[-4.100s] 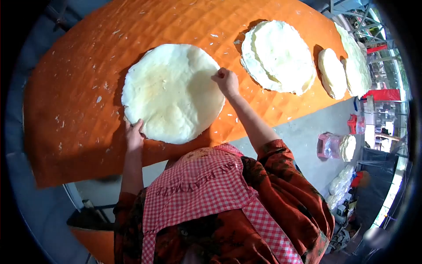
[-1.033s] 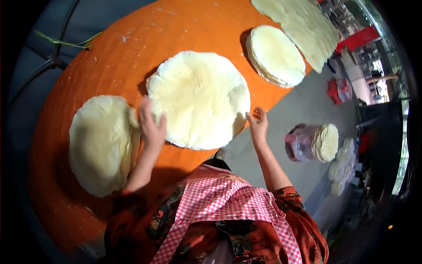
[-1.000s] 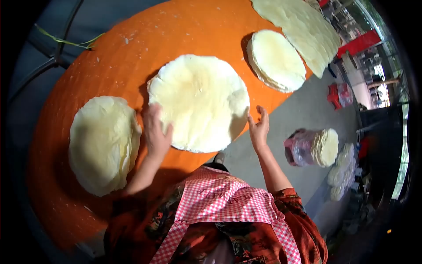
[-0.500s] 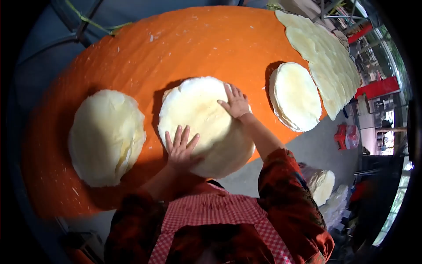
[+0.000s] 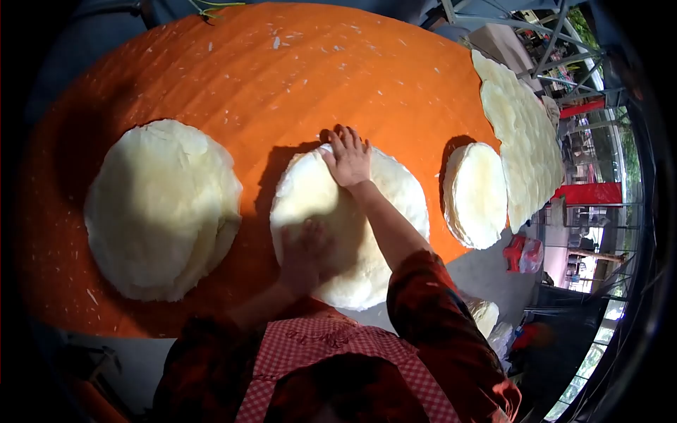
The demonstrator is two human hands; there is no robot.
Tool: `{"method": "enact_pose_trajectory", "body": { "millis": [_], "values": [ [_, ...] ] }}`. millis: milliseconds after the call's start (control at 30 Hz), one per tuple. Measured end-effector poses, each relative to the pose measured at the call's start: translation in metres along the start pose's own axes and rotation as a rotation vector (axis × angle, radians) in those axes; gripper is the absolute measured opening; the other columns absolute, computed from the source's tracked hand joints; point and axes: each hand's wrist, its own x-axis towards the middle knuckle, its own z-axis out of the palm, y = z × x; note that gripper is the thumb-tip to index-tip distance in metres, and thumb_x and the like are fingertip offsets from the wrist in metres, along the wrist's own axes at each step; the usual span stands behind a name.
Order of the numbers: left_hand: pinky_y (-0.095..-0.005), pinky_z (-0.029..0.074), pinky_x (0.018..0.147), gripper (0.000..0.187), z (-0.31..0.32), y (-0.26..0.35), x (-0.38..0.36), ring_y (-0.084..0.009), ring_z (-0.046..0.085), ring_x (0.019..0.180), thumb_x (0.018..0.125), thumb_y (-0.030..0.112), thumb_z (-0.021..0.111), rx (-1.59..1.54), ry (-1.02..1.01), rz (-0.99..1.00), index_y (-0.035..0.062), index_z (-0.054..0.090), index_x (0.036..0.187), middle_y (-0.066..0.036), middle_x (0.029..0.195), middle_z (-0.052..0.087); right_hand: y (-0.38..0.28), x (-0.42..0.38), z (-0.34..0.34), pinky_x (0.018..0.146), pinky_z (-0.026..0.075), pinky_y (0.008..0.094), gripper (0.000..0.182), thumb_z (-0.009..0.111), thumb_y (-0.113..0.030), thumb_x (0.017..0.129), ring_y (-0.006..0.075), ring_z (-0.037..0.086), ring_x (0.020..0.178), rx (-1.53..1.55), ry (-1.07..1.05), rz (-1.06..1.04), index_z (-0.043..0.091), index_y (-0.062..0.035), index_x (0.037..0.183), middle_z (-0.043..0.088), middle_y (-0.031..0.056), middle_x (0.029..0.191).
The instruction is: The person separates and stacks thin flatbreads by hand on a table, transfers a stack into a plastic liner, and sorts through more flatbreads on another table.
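Note:
A round stack of thin pale sheets [image 5: 395, 204] lies on the orange mat [image 5: 282, 84] just in front of me. My right hand [image 5: 347, 156] lies flat, fingers spread, on the stack's far edge. My left hand [image 5: 305, 248] presses palm-down on its near left part, in my own shadow. Neither hand holds anything.
A larger pale stack [image 5: 159, 208] lies to the left on the mat. A smaller stack [image 5: 476, 194] and a long overlapping row of sheets [image 5: 525, 137] lie at right. Beyond the mat's right edge are grey floor, a red crate [image 5: 520, 254] and more bundled sheets [image 5: 483, 315].
My right hand has slid from the middle stack's right part to its far edge. My left hand has stayed on the near part. The view has shifted right and closer.

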Motion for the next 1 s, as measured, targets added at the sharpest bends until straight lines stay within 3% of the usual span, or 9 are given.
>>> {"method": "enact_pose_trajectory", "body": {
  "millis": [167,200,367,433,567,633,733,833,1000],
  "values": [
    [-0.065,0.015,0.107,0.065,-0.021,0.013,0.008,-0.0394,0.026,0.137,0.072,0.043,0.071,-0.165,-0.304,-0.049,0.0081,0.055,0.125,-0.019,0.14,0.038,0.013,0.008,-0.001,0.108,0.018,0.0593,0.056,0.044,-0.053,0.092,0.0307,0.028,0.138,0.197,-0.112,0.072,0.048,-0.0182,0.135,0.038,0.0136,0.145],
    [-0.0605,0.018,0.109,0.061,-0.028,0.01,0.019,-0.0375,0.03,0.135,0.072,0.04,0.072,-0.309,-0.242,-0.004,0.0004,0.058,0.116,-0.019,0.134,0.045,0.003,0.01,-0.015,0.099,0.035,0.0537,0.039,0.058,-0.04,0.089,0.0312,0.045,0.125,0.069,0.103,-0.037,0.062,-0.0157,0.12,0.053,0.0134,0.129],
    [-0.0615,0.016,0.11,0.07,-0.066,-0.025,0.11,-0.0341,0.03,0.135,0.075,0.041,0.069,0.041,0.091,0.171,-0.0069,0.05,0.123,-0.02,0.136,0.042,-0.049,0.063,-0.087,0.083,0.047,0.0394,0.032,0.073,-0.03,0.076,0.0331,0.058,0.095,0.422,-0.071,-0.706,0.068,-0.0088,0.1,0.062,0.0111,0.102],
    [-0.062,0.013,0.11,0.079,-0.036,-0.036,0.113,-0.0312,0.022,0.139,0.084,0.053,0.056,0.066,-0.039,0.084,0.0033,0.034,0.141,-0.012,0.146,0.032,-0.074,0.073,-0.098,0.084,0.047,0.0385,0.041,0.067,-0.036,0.084,0.0322,0.06,0.1,0.223,-0.521,-0.665,0.062,-0.0058,0.11,0.062,0.0123,0.104],
    [-0.0592,0.012,0.111,0.082,-0.015,-0.05,0.116,-0.0294,0.014,0.143,0.085,0.058,0.051,0.104,-0.198,0.099,0.0066,0.029,0.145,-0.011,0.153,0.024,-0.079,0.079,-0.077,0.086,0.047,0.0354,0.043,0.058,-0.035,0.091,0.0262,0.062,0.103,0.839,-1.053,-0.104,0.056,0.0001,0.115,0.061,0.0126,0.109],
    [-0.0588,0.01,0.111,0.083,-0.01,-0.051,0.114,-0.0295,0.012,0.143,0.085,0.058,0.051,0.058,-0.164,0.079,0.0066,0.029,0.145,-0.011,0.153,0.024,-0.051,0.067,-0.054,0.086,0.047,0.0332,0.04,0.057,-0.03,0.092,0.0219,0.064,0.101,1.581,-1.16,-0.113,0.056,0.0029,0.115,0.061,0.0123,0.112],
    [-0.0589,0.009,0.112,0.083,-0.004,-0.056,0.114,-0.0304,0.011,0.144,0.084,0.057,0.053,-0.032,-0.125,0.08,0.0067,0.029,0.145,-0.013,0.153,0.022,-0.056,0.062,-0.053,0.083,0.047,0.0316,0.035,0.061,-0.03,0.088,0.0206,0.065,0.09,1.691,-1.072,0.199,0.062,-0.0007,0.106,0.065,0.0125,0.1],
    [-0.0599,0.007,0.112,0.085,-0.013,-0.054,0.116,-0.031,0.008,0.144,0.083,0.056,0.055,-0.027,-0.2,0.043,0.0068,0.027,0.146,-0.014,0.154,0.018,-0.085,0.101,-0.014,0.076,0.047,0.0328,0.026,0.065,-0.029,0.084,0.0225,0.063,0.079,0.123,-1.021,-0.67,0.068,-0.0044,0.09,0.066,0.0129,0.083],
    [-0.0654,0.006,0.11,0.084,-0.013,-0.057,0.116,-0.0318,0.008,0.144,0.082,0.055,0.057,-0.035,-0.161,0.053,0.0077,0.028,0.146,-0.014,0.154,0.018,-0.043,0.111,0.027,0.074,0.048,0.0371,0.023,0.062,-0.027,0.083,0.0267,0.062,0.082,0.509,-0.79,-0.557,0.068,-0.0052,0.084,0.065,0.0151,0.083]
  ]
}}
